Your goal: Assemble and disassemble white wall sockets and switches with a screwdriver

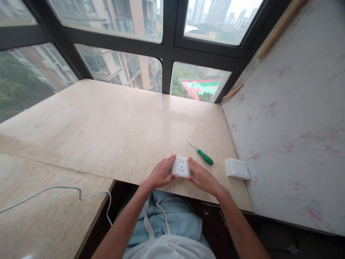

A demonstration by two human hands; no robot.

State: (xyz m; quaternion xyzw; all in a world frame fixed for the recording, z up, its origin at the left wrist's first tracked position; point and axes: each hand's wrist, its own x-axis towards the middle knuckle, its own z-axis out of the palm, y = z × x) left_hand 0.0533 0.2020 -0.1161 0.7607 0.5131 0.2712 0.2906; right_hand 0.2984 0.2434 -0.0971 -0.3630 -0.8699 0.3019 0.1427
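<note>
A white wall socket lies face up on the beige marble sill, near its front edge. My left hand grips the socket's left side, with thumb and fingers closed against it. My right hand holds its right side the same way. A screwdriver with a green handle lies just behind my right hand, its metal shaft pointing back left. A second white socket or switch plate rests to the right, by the wall.
A white cable runs across the lower beige slab at left and drops over its edge. A floral-papered wall bounds the sill on the right. Dark-framed windows stand behind it.
</note>
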